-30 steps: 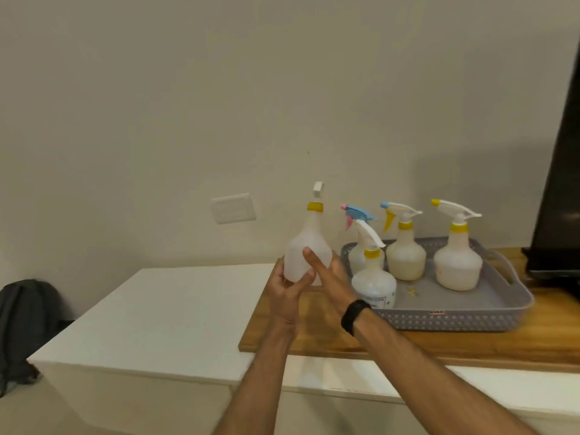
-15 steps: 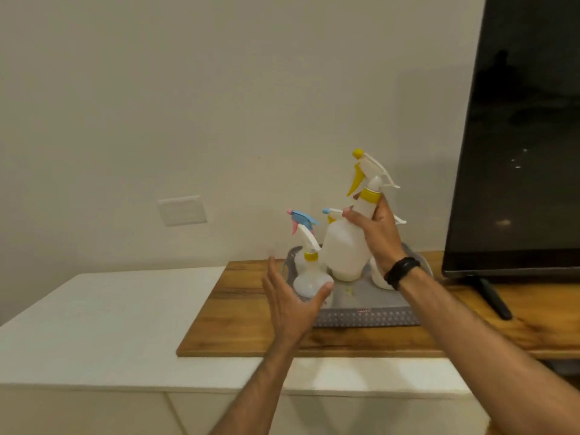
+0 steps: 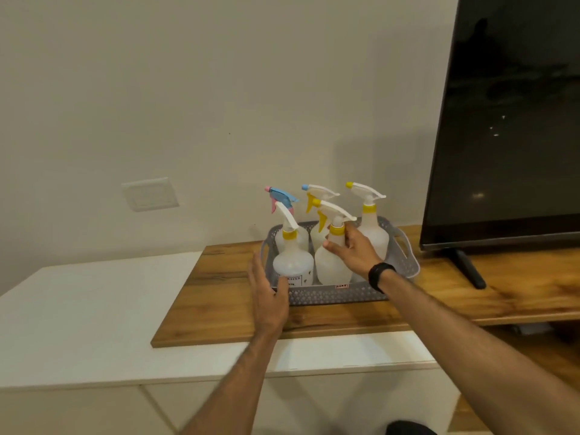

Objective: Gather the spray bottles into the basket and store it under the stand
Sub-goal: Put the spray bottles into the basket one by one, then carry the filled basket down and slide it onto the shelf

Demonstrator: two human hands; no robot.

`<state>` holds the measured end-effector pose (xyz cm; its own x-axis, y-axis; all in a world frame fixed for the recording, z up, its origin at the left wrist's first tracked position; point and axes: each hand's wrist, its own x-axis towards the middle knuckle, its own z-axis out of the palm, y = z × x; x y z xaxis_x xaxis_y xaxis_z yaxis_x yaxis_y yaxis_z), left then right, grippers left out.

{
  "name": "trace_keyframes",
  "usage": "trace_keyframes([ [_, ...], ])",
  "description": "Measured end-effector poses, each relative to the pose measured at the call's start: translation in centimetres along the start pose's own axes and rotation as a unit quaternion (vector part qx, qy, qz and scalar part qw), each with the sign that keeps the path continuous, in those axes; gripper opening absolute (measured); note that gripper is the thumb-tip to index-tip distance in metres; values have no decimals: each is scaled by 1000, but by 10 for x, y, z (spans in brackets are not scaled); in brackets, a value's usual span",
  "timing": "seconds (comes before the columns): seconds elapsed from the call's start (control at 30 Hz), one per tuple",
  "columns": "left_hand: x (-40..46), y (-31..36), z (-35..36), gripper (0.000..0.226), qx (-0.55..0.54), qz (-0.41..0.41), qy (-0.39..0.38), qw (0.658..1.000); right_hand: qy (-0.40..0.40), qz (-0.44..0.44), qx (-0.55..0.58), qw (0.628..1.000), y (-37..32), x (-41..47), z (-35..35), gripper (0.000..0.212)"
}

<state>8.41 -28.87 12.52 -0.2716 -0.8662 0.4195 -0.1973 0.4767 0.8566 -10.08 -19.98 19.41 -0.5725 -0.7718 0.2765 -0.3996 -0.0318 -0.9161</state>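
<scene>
A grey perforated basket (image 3: 329,295) stands on the wooden stand top (image 3: 219,296) and holds several translucent spray bottles, all upright. My right hand (image 3: 357,252), with a black wristband, grips the neck and shoulder of the front right bottle (image 3: 329,271), which has a yellow collar and rests in the basket. Beside it is the front left bottle (image 3: 293,265) with a printed label. Behind them are a bottle with a blue and pink trigger (image 3: 281,197) and a back right bottle (image 3: 375,230). My left hand (image 3: 268,296) is open, fingers spread, at the basket's front left corner.
A large dark television (image 3: 514,120) stands on the wooden top to the right, its foot (image 3: 467,268) close to the basket. The wooden board overlaps a white cabinet (image 3: 94,309) on the left. A white wall socket (image 3: 150,194) sits on the wall behind.
My right hand took the yellow-collared bottle from my left hand, carried it over the basket and lowered it into the front right. My left hand moved to the basket's left corner.
</scene>
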Motion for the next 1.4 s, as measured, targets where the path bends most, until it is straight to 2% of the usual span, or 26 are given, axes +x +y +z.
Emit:
trace_keyframes([
  [0.17, 0, 0, -1, 86, -37, -21, -14, 999, 6, 6, -115, 993, 5, 3, 3, 65],
  [0.23, 0, -2, -2, 87, -49, -42, -16, 998, 69, 12, -130, 989, 5, -7, 0, 65],
  [0.3, 2, -4, -3, 85, -64, -81, -20, 994, 167, 3, -150, 975, 3, -17, -10, 52],
  [0.37, 6, -6, -5, 65, -93, -119, -19, 988, 232, -9, -213, 949, 1, -23, -27, 41],
  [0.43, 11, -5, -7, 23, -139, -157, -5, 978, 233, 9, -287, 929, 3, -26, -48, 39],
  [0.47, 13, -4, -8, 12, -153, -173, 1, 973, 215, 33, -314, 924, 6, -27, -57, 41],
  [0.57, 25, -8, -14, 15, -165, -222, -23, 961, 156, 100, -356, 916, 16, -29, -78, 50],
  [0.67, 45, -14, -21, 13, -151, -241, -59, 957, 151, 115, -331, 924, 21, -26, -82, 53],
  [0.83, 63, -31, -31, 10, -147, -252, -147, 945, 204, 117, -284, 929, 39, -15, -78, 57],
  [0.9, 62, -33, -33, 20, -166, -243, -156, 943, 218, 123, -233, 940, 45, -12, -82, 58],
  [0.93, 62, -33, -33, 26, -171, -240, -156, 943, 214, 142, -210, 943, 48, -12, -83, 57],
  [1.0, 61, -34, -31, 24, -177, -238, -151, 943, 188, 218, -131, 949, 52, -14, -85, 54],
  [1.1, 53, -27, -32, 25, -181, -241, -146, 942, 112, 332, 24, 936, 47, -22, -88, 41],
  [1.2, 34, -9, -36, 11, -190, -243, -131, 942, 80, 340, 11, 937, 37, -35, -98, 35],
  [1.27, 19, 3, -39, 12, -189, -246, -129, 942, 76, 343, -4, 936, 32, -49, -107, 39],
  [1.4, -8, 21, -42, 12, -156, -245, -179, 940, 76, 362, 13, 929, 24, -97, -139, 46],
])
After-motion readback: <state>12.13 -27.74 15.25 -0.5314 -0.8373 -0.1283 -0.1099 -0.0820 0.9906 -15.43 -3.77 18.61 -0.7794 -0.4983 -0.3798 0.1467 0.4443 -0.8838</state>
